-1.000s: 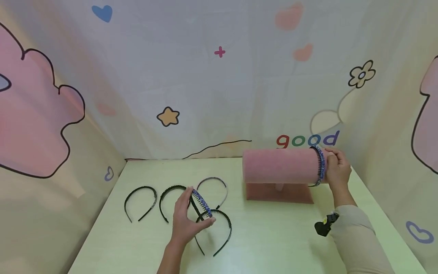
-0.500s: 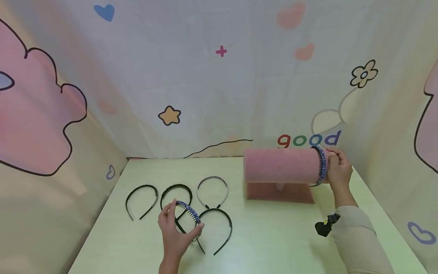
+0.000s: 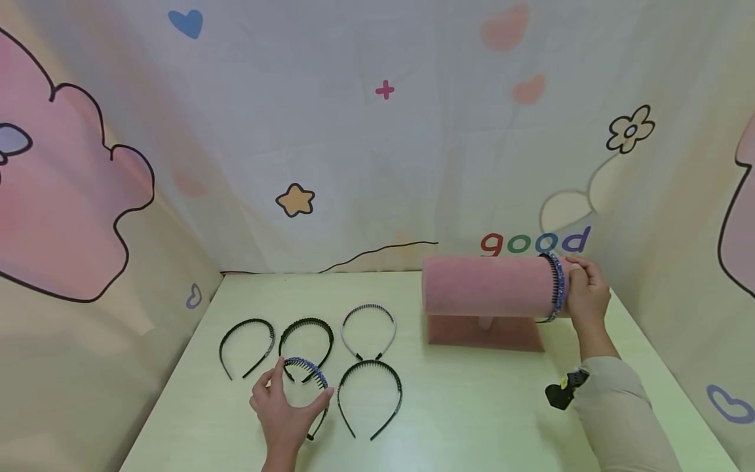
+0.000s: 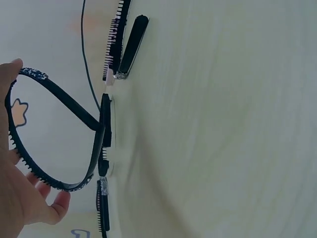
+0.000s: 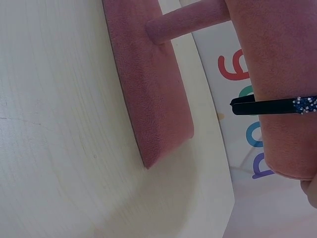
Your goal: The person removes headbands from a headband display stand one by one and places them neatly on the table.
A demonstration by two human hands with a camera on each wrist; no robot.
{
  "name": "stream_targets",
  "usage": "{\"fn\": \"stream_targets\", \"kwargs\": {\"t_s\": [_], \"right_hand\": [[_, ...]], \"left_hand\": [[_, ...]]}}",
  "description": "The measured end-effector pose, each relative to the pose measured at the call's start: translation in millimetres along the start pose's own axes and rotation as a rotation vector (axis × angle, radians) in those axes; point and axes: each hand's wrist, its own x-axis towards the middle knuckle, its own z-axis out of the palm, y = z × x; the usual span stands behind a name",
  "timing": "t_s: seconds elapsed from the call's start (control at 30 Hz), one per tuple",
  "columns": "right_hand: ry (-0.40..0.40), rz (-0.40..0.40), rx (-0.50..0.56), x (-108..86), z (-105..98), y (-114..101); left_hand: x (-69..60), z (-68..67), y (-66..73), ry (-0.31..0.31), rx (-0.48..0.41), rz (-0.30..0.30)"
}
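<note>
My left hand (image 3: 283,412) holds a blue-beaded toothed headband (image 3: 310,368) between thumb and fingers, low over the table's front left. In the left wrist view this headband (image 4: 72,105) stands on edge, its lower ends near the table. At the right, my right hand (image 3: 588,298) grips the right end of a pink plush headband stand (image 3: 483,285), a horizontal roll on a post and flat base. Around the roll, just beside that hand, sits another blue-beaded headband (image 3: 558,287). The right wrist view shows one black tip of this headband (image 5: 277,107), and only a bit of the hand.
Behind the held headband lie a thin black headband (image 3: 246,321), a thicker dark headband (image 3: 307,320) and a pale lilac headband (image 3: 369,306). A black toothed headband (image 3: 370,363) lies just to its right. A printed curtain (image 3: 354,131) closes off the table's back and sides.
My left hand has moved left and toward me with the blue headband, turning it flatter and uncovering the black headband at the right. The right hand keeps its grip on the stand.
</note>
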Motion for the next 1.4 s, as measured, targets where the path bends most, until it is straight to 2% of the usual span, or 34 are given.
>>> {"fn": "stream_targets", "kwargs": {"t_s": [0.17,0.37,0.43,0.6,0.87,1.03,1.2,1.4], "right_hand": [[0.008,0.002,-0.006,0.1,1,1],[0.008,-0.007,0.001,-0.1,3,-1],[0.009,-0.006,-0.008,-0.3,3,-2],[0.013,0.007,-0.025,-0.1,0,-2],[0.007,0.016,-0.015,-1.3,0,-2],[0.008,0.015,0.005,-0.9,1,-1],[0.015,0.004,0.015,-0.5,2,0],[0.013,0.016,0.005,-1.8,1,0]], "left_hand": [[0.7,-3.0,-6.0,-0.001,0.009,-0.029],[1.7,-8.7,-9.6,-0.071,0.032,-0.142],[1.4,-9.9,-10.2,-0.090,0.037,-0.163],[1.1,-11.1,-12.2,-0.140,0.035,-0.180],[-0.5,-15.5,-16.2,-0.218,0.171,-0.186],[-2.0,-14.9,-21.5,-0.252,0.216,-0.210],[-3.5,-13.5,-28.7,-0.266,0.201,-0.246],[-4.8,-10.4,-36.1,-0.249,0.195,-0.278]]}}
